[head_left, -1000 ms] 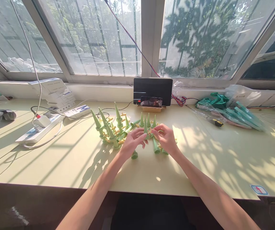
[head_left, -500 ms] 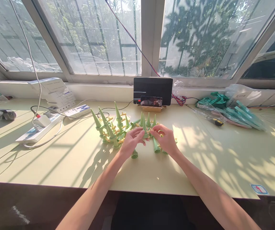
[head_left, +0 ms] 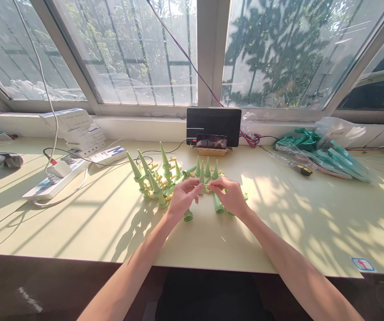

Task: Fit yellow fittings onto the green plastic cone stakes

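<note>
A heap of light green cone-shaped plastic spikes (head_left: 152,180) with small yellow fittings lies on the pale yellow table (head_left: 78,223). My left hand (head_left: 181,199) and my right hand (head_left: 230,195) meet just right of the heap. The fingertips of both pinch a green spike (head_left: 202,174) with a yellow fitting on it, held between the hands. Other spikes (head_left: 218,206) lie on the table under and between my hands.
A black screen (head_left: 214,126) with a phone (head_left: 211,141) propped before it stands at the window sill. A power strip (head_left: 53,178) with cables lies left. Bags of darker green parts (head_left: 332,156) and a small screwdriver (head_left: 304,170) lie right.
Both hands stayed in place over the spikes. Their fingertips have drawn closer together around the spike and its yellow fitting.
</note>
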A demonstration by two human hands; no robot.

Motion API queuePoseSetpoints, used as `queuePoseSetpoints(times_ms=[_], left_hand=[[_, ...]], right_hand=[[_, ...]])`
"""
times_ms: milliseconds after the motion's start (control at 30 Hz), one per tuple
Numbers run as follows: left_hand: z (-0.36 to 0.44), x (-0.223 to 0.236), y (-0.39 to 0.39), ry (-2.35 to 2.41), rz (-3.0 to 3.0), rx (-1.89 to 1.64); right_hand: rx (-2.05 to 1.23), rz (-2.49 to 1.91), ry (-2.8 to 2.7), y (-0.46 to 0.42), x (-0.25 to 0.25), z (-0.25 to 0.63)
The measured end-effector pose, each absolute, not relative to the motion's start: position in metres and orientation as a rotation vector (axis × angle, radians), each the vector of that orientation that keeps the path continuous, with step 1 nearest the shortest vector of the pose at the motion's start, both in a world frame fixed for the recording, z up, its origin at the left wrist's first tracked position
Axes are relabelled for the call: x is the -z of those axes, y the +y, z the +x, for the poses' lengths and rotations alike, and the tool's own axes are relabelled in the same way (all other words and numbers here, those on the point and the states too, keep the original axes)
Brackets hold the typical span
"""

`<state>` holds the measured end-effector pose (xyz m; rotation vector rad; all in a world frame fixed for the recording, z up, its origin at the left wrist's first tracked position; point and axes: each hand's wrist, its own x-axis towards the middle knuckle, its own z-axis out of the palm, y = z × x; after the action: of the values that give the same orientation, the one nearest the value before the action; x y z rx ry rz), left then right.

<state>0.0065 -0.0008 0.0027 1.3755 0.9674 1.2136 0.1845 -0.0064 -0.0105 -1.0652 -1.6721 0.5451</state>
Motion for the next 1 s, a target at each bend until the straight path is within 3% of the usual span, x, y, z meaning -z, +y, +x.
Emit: queuePoseSetpoints(times_ms=[733, 1000], left_hand=[[0.009, 0.005, 0.001, 0.863, 1.538, -1.326], [0.01, -0.006, -0.002, 0.987, 1.382, -1.235]], right_hand=[[-0.79, -1.102, -1.641, -0.011, 0.004, 0.186], [-0.502, -1.158, -1.785, -0.006, 0.009, 0.188]])
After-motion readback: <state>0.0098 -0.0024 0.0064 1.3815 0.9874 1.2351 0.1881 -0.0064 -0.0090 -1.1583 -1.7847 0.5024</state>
